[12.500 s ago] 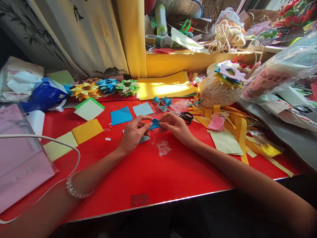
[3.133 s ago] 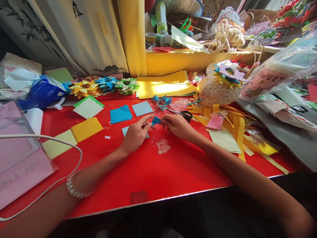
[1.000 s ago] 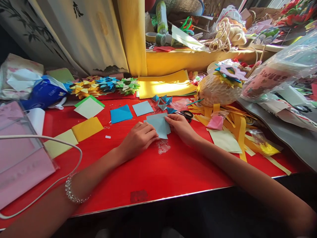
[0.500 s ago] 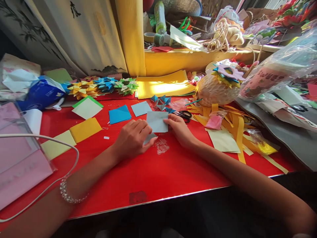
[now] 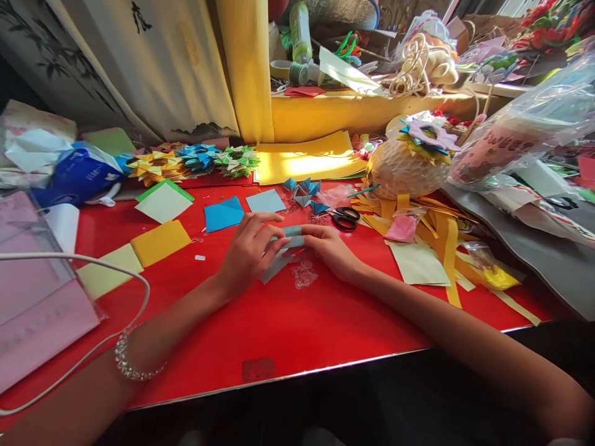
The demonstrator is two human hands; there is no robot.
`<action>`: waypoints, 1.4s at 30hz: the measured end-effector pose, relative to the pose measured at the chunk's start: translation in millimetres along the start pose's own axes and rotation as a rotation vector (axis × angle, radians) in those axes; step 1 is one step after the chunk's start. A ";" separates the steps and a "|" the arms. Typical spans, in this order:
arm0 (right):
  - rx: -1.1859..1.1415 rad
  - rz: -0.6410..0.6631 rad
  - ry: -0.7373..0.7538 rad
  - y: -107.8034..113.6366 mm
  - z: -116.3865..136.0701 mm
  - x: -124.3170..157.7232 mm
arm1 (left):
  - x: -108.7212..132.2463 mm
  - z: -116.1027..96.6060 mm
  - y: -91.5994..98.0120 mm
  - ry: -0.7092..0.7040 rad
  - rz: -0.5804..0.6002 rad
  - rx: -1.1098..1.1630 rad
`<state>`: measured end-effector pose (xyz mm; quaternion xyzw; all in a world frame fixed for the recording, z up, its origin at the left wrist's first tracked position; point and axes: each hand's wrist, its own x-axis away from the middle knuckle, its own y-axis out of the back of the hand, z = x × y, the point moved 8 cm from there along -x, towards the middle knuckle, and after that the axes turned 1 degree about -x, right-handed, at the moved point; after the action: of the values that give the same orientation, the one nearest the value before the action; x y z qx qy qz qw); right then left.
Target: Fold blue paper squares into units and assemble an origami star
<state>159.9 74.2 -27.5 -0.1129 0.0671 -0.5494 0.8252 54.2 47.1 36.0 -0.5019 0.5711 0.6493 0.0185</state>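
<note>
Between my hands a pale blue square of paper (image 5: pixel 293 231) is bent over, its curled edge turned towards me. My left hand (image 5: pixel 248 253) pinches its left end between thumb and fingers. At the other end, my right hand (image 5: pixel 331 251) grips the sheet, thumb under and fingers on top. A loose grey-blue sheet (image 5: pixel 275 267) lies on the red table under my left hand, partly covered by it. Just beyond are a blue paper stack (image 5: pixel 223 214), a light blue sheet (image 5: pixel 264 201) and several folded blue paper pieces (image 5: pixel 303 193).
Black-handled scissors (image 5: pixel 346 218) lie beyond my right hand. Yellow paper strips (image 5: pixel 449 248) and a cream paper stack (image 5: pixel 418 262) are at the right. Yellow paper squares (image 5: pixel 160 243) lie at the left, near a white cable (image 5: pixel 145 297). Folded paper stars (image 5: pixel 199 161) line the back.
The pale blue sheet was flat and facing me; now it is bent over between both hands. My left hand has risen and its fingers have moved onto the sheet.
</note>
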 end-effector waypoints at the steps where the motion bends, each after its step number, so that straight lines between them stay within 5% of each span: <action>1: -0.031 0.027 -0.009 -2.3 -0.6 0.1 | -1.0 3.8 -0.9 0.057 0.005 0.049; 7: -0.058 0.071 0.029 -8.0 3.3 0.8 | -0.2 12.1 -10.1 0.197 0.071 0.206; 18: -0.015 -0.081 0.114 9.7 10.2 -0.5 | 15.0 41.3 -29.5 0.699 0.113 0.645; 42: 0.162 -0.185 0.229 13.2 20.2 6.1 | 14.3 32.7 -29.5 0.684 0.103 0.752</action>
<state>178.8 75.7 -11.3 0.0117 0.1055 -0.6357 0.7646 44.1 74.4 -0.1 -0.6153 0.7628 0.1976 -0.0221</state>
